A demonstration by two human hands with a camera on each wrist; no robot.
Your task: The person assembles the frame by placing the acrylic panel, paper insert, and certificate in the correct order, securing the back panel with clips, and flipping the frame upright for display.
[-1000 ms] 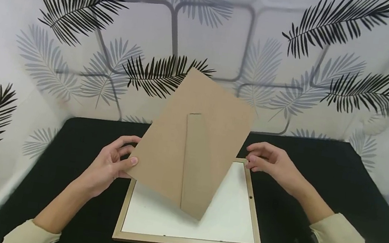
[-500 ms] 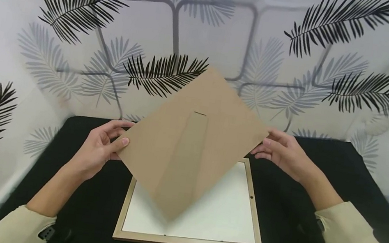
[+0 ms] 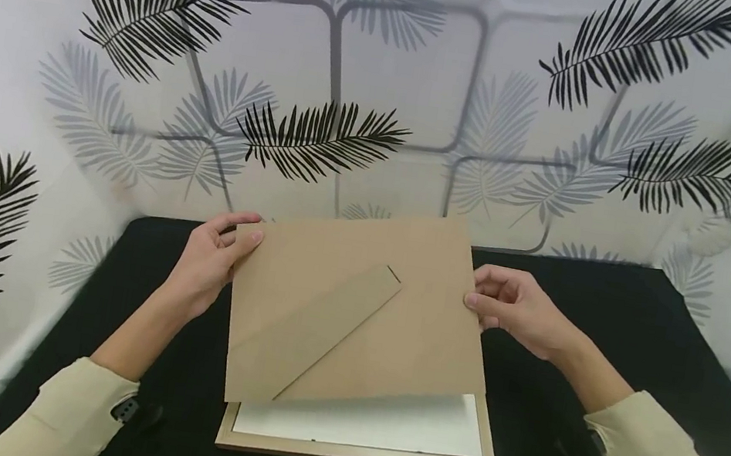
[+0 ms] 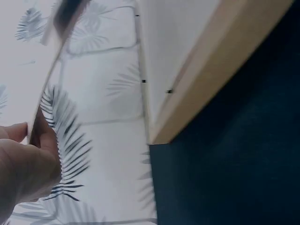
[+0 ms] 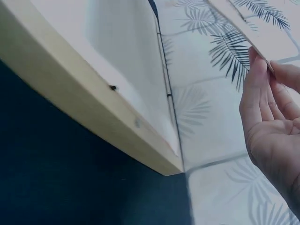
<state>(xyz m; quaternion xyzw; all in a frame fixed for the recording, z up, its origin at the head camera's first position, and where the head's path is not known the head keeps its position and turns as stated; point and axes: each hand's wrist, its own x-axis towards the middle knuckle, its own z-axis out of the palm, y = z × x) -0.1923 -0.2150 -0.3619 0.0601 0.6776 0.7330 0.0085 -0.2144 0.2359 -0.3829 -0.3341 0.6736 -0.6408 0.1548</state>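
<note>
A brown backing board (image 3: 424, 306) with a flat stand leg (image 3: 324, 323) on its face is held above a picture frame (image 3: 354, 455). My left hand (image 3: 210, 261) pinches its upper left corner between thumb and fingers. At the right edge, my right hand (image 3: 522, 312) pinches it too; the right wrist view shows the board's edge (image 5: 243, 35) between thumb and fingertips. The frame lies face down on the table, its pale wooden border around a white sheet (image 3: 360, 418). Much of the sheet is hidden under the board. Small dark tabs (image 4: 169, 91) show along the frame's inner edge.
A black-covered table (image 3: 553, 441) carries the frame. Behind it and at the sides hangs white cloth (image 3: 402, 69) with dark and grey leaf prints. A dark device (image 3: 125, 408) sits at my left cuff.
My right hand has come onto the board, which it was apart from a second ago. The board has turned from slanted to nearly square with the frame and its top has come down.
</note>
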